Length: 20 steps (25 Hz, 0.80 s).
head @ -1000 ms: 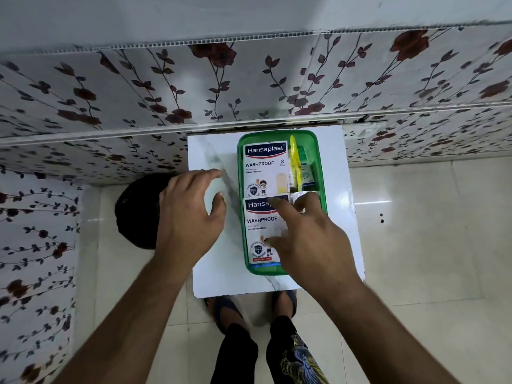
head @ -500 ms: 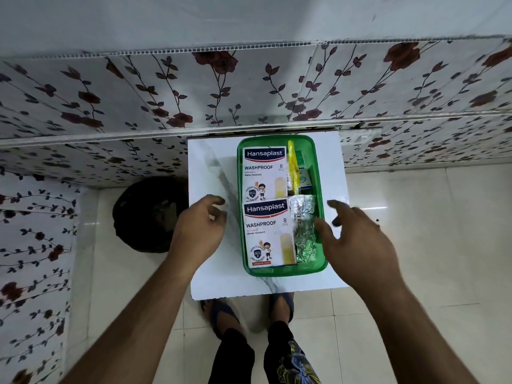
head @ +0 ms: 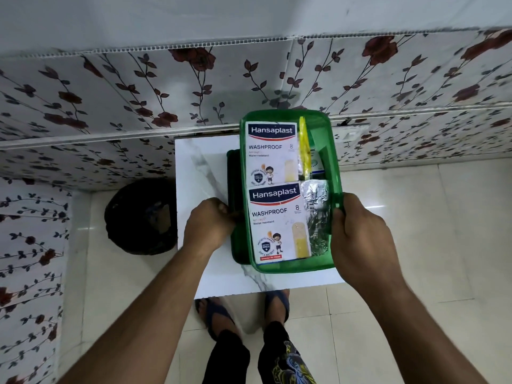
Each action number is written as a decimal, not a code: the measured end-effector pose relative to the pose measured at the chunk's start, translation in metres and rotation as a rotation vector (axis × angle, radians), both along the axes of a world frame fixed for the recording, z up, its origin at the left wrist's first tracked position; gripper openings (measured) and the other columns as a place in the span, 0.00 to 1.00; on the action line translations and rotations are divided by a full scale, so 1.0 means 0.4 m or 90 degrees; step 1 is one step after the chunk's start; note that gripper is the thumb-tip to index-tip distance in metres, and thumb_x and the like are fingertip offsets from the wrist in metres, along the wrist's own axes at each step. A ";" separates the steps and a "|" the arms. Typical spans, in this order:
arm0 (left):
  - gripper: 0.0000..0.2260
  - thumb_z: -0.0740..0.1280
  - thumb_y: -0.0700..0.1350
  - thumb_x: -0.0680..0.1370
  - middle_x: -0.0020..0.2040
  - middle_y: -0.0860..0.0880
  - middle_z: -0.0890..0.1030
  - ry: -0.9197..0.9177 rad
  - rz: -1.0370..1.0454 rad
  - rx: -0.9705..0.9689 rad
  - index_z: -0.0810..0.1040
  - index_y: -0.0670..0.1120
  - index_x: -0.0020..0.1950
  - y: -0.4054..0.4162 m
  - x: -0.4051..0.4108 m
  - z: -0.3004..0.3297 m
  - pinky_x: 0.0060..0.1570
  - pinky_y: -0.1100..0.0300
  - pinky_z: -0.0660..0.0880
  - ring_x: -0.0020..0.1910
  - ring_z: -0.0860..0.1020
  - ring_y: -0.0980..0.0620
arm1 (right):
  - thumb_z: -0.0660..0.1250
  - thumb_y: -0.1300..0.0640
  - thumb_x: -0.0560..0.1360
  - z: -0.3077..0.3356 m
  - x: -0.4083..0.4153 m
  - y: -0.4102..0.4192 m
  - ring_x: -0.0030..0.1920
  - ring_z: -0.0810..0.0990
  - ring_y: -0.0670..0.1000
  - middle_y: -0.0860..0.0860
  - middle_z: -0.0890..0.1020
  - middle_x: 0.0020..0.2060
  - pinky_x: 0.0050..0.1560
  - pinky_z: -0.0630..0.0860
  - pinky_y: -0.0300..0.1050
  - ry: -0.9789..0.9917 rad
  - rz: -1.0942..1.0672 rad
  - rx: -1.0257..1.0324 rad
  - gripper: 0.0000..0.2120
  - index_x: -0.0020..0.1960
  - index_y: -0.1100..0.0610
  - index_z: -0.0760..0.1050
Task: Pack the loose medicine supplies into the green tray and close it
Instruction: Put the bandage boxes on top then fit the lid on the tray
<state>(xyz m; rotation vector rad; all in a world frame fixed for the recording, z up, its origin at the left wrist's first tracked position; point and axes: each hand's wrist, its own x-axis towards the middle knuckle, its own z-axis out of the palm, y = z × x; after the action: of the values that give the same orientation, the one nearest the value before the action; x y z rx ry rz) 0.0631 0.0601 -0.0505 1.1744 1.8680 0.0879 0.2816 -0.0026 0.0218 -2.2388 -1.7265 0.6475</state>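
Observation:
The translucent green tray [head: 288, 266] is raised and tilted over the white table [head: 202, 176]. My right hand [head: 360, 236] grips its right rim. Two white Hansaplast boxes [head: 273, 153] [head: 277, 223] lie end to end in its left half. A yellow strip [head: 304, 151] and a silver foil blister pack [head: 317, 214] fill the right half, with a white and blue item [head: 315, 164] partly hidden under them. A darker green flat piece, apparently the lid [head: 235, 173], shows under the tray's left side. My left hand [head: 210, 225] is closed on its left edge.
A black bin [head: 141, 217] stands on the tiled floor left of the table. A floral-patterned wall [head: 138, 92] runs behind, with a white socket [head: 350, 134] just right of the tray. My sandalled feet [head: 243, 311] are under the table's near edge.
Both hands closed in from either side of the tray and took hold. The tray has come up off the table and shifted right, uncovering the darker green piece beneath it.

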 end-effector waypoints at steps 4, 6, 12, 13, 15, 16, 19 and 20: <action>0.11 0.69 0.47 0.68 0.31 0.43 0.77 -0.049 0.069 0.001 0.74 0.41 0.31 0.006 -0.015 0.041 0.38 0.49 0.78 0.37 0.79 0.38 | 0.56 0.60 0.80 -0.001 0.038 -0.014 0.28 0.63 0.52 0.45 0.66 0.29 0.27 0.54 0.43 -0.014 0.002 -0.018 0.05 0.45 0.55 0.64; 0.13 0.68 0.47 0.68 0.29 0.45 0.74 -0.020 0.117 0.067 0.69 0.44 0.29 0.011 -0.057 0.107 0.34 0.50 0.76 0.34 0.78 0.39 | 0.56 0.60 0.80 -0.008 0.041 -0.024 0.29 0.64 0.55 0.47 0.68 0.31 0.29 0.54 0.48 -0.010 0.013 -0.035 0.05 0.46 0.55 0.64; 0.15 0.69 0.42 0.70 0.24 0.47 0.69 0.109 0.061 0.304 0.66 0.44 0.28 -0.023 -0.084 0.297 0.25 0.60 0.69 0.23 0.71 0.46 | 0.56 0.59 0.79 -0.062 -0.059 -0.023 0.38 0.76 0.64 0.55 0.78 0.38 0.35 0.59 0.49 0.075 0.041 -0.090 0.04 0.46 0.54 0.62; 0.14 0.69 0.41 0.70 0.24 0.48 0.70 0.110 0.052 0.325 0.67 0.45 0.28 -0.027 -0.065 0.304 0.24 0.58 0.71 0.23 0.72 0.46 | 0.56 0.59 0.78 -0.074 -0.078 -0.019 0.38 0.75 0.64 0.55 0.76 0.37 0.35 0.59 0.49 0.088 0.043 -0.090 0.03 0.46 0.54 0.62; 0.15 0.69 0.41 0.70 0.23 0.52 0.69 0.104 0.051 0.337 0.66 0.46 0.27 -0.030 -0.016 0.299 0.24 0.60 0.67 0.22 0.70 0.50 | 0.56 0.58 0.79 -0.094 -0.104 -0.012 0.37 0.75 0.63 0.53 0.75 0.35 0.34 0.61 0.50 0.109 0.039 -0.084 0.02 0.47 0.56 0.65; 0.15 0.69 0.42 0.69 0.23 0.53 0.68 0.105 0.050 0.339 0.65 0.46 0.27 -0.034 0.009 0.287 0.24 0.62 0.64 0.22 0.69 0.53 | 0.56 0.56 0.79 -0.101 -0.108 -0.008 0.37 0.76 0.61 0.53 0.78 0.36 0.33 0.65 0.51 0.125 0.031 -0.080 0.04 0.50 0.56 0.68; 0.12 0.70 0.46 0.68 0.31 0.50 0.75 0.132 -0.002 0.364 0.68 0.45 0.32 -0.051 0.093 0.251 0.28 0.58 0.67 0.29 0.76 0.45 | 0.57 0.49 0.80 -0.103 -0.089 -0.004 0.39 0.82 0.56 0.51 0.84 0.42 0.41 0.77 0.53 0.202 -0.013 -0.092 0.13 0.59 0.52 0.74; 0.11 0.70 0.48 0.69 0.39 0.47 0.80 0.165 -0.038 0.363 0.70 0.44 0.35 -0.060 0.119 0.235 0.31 0.56 0.70 0.35 0.79 0.42 | 0.56 0.48 0.80 -0.100 -0.080 -0.007 0.38 0.82 0.54 0.49 0.85 0.43 0.43 0.79 0.53 0.241 -0.045 -0.096 0.14 0.59 0.50 0.76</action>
<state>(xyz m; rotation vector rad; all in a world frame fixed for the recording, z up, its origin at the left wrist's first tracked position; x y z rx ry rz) 0.1106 0.0362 0.0436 1.6907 2.1023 0.4809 0.2494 -0.0053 -0.0181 -2.0858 -1.4487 1.1336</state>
